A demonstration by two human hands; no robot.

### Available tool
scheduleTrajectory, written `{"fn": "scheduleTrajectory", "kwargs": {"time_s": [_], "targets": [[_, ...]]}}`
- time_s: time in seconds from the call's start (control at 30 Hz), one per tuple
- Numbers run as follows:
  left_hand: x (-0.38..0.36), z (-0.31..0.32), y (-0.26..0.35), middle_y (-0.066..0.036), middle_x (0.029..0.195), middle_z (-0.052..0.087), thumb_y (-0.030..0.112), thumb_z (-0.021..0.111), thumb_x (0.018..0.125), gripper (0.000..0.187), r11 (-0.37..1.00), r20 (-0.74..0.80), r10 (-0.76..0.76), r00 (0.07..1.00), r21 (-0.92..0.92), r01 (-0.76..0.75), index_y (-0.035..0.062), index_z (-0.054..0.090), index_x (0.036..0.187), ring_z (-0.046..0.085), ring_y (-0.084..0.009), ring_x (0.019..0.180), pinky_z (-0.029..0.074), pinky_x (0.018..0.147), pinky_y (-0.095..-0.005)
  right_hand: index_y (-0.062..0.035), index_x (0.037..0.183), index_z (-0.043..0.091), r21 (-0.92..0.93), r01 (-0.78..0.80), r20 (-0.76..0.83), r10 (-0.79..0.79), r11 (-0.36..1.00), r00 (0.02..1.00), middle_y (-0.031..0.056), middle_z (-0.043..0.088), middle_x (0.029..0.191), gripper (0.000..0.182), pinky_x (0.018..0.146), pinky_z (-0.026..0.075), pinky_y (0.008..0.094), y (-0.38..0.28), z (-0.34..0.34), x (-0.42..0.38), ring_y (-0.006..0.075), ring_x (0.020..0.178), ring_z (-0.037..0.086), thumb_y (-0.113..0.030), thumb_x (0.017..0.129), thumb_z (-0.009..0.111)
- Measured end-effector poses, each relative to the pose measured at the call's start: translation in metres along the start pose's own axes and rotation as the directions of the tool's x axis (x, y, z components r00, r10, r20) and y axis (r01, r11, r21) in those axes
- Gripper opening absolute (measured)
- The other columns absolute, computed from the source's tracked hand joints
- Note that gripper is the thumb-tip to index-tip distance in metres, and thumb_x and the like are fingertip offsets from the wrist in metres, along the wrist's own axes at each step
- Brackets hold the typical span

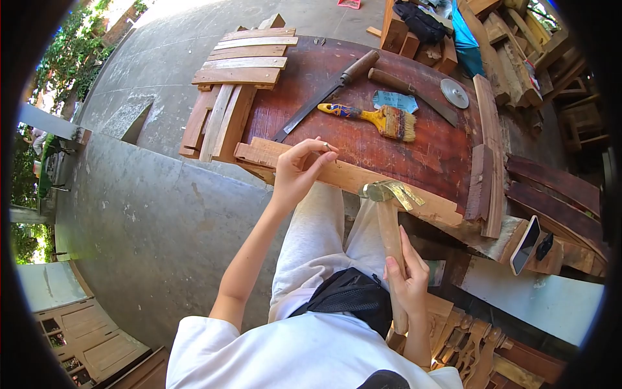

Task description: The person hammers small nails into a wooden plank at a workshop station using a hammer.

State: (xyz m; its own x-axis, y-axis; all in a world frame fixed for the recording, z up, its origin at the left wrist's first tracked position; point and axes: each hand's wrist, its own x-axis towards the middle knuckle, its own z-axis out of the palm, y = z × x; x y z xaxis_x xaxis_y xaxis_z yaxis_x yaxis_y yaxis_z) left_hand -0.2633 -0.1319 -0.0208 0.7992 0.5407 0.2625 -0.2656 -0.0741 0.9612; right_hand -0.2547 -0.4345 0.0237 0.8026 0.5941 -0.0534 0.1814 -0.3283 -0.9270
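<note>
Reddish wooden tabletop (389, 149) outdoors; left hand (295, 172) pinches a nail (327, 146), right hand (407, 282) grips a hammer (389, 214).

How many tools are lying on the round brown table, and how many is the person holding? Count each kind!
Paintbrush: 1
Long tools with wooden handles: 2
Saw disc: 1
Hammer, in the right hand: 1
Nail, pinched by the left hand: 1
Total: 6

no readable text or labels, blue paper (395, 101) perhaps printed
</note>
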Motion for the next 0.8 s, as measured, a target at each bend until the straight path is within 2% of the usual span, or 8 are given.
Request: {"fn": "scheduleTrajectory", "kwargs": {"time_s": [0.03,0.07,0.13,0.17,0.23,0.27,0.33,0.8], "targets": [[-0.0002,-0.001,-0.0006,-0.006,0.095,0.074,0.0,0.071,0.09,0.01,0.995,0.04,0.052,0.998,0.088,-0.055,-0.0017,0.069,0.1,0.069,-0.0129,0.088,0.045,0.109,-0.0408,-0.0003,0.147,0.049,0.016,-0.024,0.015,0.024,1.0,1.0,0.0201,0.069,0.113,0.055,0.064,0.053,0.0277,-0.0013,-0.0002,0.0,0.0115,0.068,0.063,-0.011,0.096,0.066],[-0.0008,-0.0015,-0.0006,-0.006,0.095,0.074,0.0,0.071,0.09,0.01,0.995,0.04,0.051,0.998,0.087,-0.054,-0.0017,0.069,0.1,0.069,-0.0129,0.088,0.045,0.109,-0.0408,-0.0003,0.147,0.049,0.015,-0.025,0.016,0.024,1.0,1.0,0.0201,0.069,0.113,0.055,0.064,0.053,0.0277,-0.0014,0.0,0.0,0.0115,0.068,0.063,-0.011,0.096,0.066],[-0.0014,-0.0008,0.0014,-0.008,0.093,0.076,0.0,0.073,0.088,0.009,0.943,0.116,0.147,0.982,0.284,-0.175,-0.0017,0.07,0.097,0.07,-0.0135,0.083,0.041,0.113,-0.044,-0.0007,0.147,0.049,-0.02,-0.017,0.013,0.018,1.0,1.0,0.0208,0.069,0.112,0.055,0.07,0.054,0.0306,-0.0015,-0.0003,-0.0003,0.0159,0.075,0.066,-0.011,0.096,0.066],[-0.0016,0.0001,0.0027,-0.008,0.093,0.076,0.0,0.073,0.088,0.009,0.944,0.117,0.148,0.982,0.281,-0.175,-0.0017,0.07,0.097,0.07,-0.0135,0.083,0.041,0.113,-0.044,-0.0007,0.147,0.049,-0.023,-0.018,0.011,0.019,1.0,1.0,0.0208,0.069,0.112,0.055,0.07,0.054,0.0306,-0.0006,-0.0003,-0.0006,0.0159,0.075,0.066,-0.011,0.096,0.066],[-0.0014,0.0025,0.0043,-0.01,0.09,0.076,0.0,0.074,0.086,0.009,0.915,0.114,0.184,0.976,0.342,-0.213,-0.0016,0.07,0.094,0.071,-0.0154,0.079,0.04,0.115,-0.0461,-0.0006,0.146,0.05,-0.109,0.036,0.002,-0.035,0.993,0.999,0.0224,0.069,0.113,0.055,0.081,0.054,0.0336,0.0019,0.0002,-0.0012,0.0228,0.09,0.069,-0.012,0.095,0.067],[-0.0012,0.0025,0.0043,-0.01,0.09,0.076,0.0,0.074,0.086,0.009,0.916,0.117,0.184,0.976,0.34,-0.213,-0.0016,0.07,0.094,0.071,-0.0154,0.079,0.04,0.115,-0.0461,-0.0006,0.146,0.05,-0.111,0.033,-0.001,-0.033,0.993,0.999,0.0224,0.069,0.113,0.055,0.081,0.054,0.0336,0.0005,0.0,-0.0013,0.0228,0.09,0.069,-0.012,0.095,0.067],[-0.0009,0.001,0.004,-0.01,0.089,0.076,0.0,0.074,0.086,0.01,0.94,0.076,0.114,0.991,0.313,-0.133,-0.0014,0.07,0.094,0.071,-0.0171,0.077,0.041,0.114,-0.0465,-0.0002,0.146,0.05,-0.077,-0.011,0.018,0.013,0.997,1.0,0.0247,0.068,0.118,0.055,0.09,0.052,0.0356,-0.0031,-0.0002,-0.0011,0.0284,0.105,0.069,-0.013,0.095,0.068],[0.0001,0.0013,0.0027,-0.011,0.09,0.075,-0.001,0.074,0.085,0.01,0.917,0.072,0.195,0.978,0.341,-0.208,-0.0009,0.07,0.094,0.071,-0.021,0.083,0.043,0.112,-0.0485,0.0015,0.145,0.05,-0.05,-0.002,0.005,0.002,0.999,1.0,0.0249,0.067,0.119,0.055,0.091,0.052,0.0346,-0.0034,0.0009,-0.0005,0.0271,0.105,0.068,-0.013,0.095,0.067]]}}
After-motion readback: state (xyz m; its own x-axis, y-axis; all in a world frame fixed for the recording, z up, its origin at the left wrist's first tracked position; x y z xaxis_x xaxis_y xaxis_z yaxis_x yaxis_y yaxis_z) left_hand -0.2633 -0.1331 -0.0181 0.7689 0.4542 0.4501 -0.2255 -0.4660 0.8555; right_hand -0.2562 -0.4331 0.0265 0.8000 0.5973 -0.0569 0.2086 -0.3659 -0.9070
